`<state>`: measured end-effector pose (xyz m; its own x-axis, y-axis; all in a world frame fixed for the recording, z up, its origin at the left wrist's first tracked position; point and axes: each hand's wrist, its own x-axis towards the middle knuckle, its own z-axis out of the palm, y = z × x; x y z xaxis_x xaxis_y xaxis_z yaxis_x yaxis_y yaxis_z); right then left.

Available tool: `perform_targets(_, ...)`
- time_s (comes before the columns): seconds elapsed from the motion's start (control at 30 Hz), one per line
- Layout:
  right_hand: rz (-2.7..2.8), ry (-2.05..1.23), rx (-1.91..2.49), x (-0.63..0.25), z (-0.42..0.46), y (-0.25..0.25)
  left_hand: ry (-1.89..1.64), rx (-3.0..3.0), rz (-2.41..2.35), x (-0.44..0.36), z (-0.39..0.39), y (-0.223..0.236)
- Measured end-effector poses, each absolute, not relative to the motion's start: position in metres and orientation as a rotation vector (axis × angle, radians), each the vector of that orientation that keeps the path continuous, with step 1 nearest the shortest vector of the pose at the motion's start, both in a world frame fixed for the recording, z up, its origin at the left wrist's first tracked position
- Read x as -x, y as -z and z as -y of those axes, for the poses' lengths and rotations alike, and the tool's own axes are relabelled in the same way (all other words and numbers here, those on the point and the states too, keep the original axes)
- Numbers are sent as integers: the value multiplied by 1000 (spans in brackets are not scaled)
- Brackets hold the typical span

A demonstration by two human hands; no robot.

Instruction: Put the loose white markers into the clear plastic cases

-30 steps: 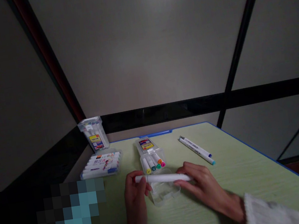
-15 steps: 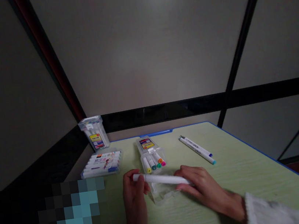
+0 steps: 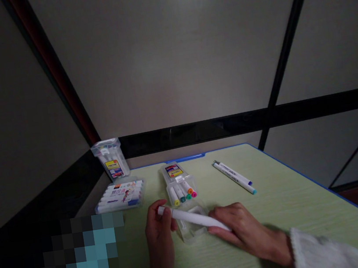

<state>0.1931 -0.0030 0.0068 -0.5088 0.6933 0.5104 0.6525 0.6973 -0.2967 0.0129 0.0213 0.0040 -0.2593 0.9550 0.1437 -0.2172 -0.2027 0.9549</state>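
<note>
A white marker [image 3: 194,217] is held between both hands, slanting down to the right. My left hand [image 3: 159,230] is closed on its upper left end, thumb on top. The other end is gripped by my right hand [image 3: 242,227], whose fingers wrap round it. Below the marker lies the open lid of a clear plastic case [image 3: 188,234]. Just behind stands the case's body [image 3: 174,174], lying on its back with several markers [image 3: 182,193] inside, their yellow, teal, green, orange and pink ends facing me.
Two white markers [image 3: 233,177] with blue and cyan ends lie side by side on the green table [image 3: 310,217], right of the case. At left are a flat marker pack [image 3: 121,196] and an upright clear marker case [image 3: 112,161]. A wall panel [image 3: 172,64] rises behind.
The right end of the marker has dipped a little, so it slants more steeply. Both hands keep hold of it, and the whole view has shifted slightly.
</note>
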Motion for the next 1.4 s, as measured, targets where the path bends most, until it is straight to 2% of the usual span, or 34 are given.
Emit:
perform_targets(1.0, 2343, 67, 912, -191, 8, -8, -1615, -945, -1005, -10, -23, 3)
perform_targets(1.4, 2173, 19, 1040, -185, 9, -1, -1646, -997, -1042, -11, -27, -4)
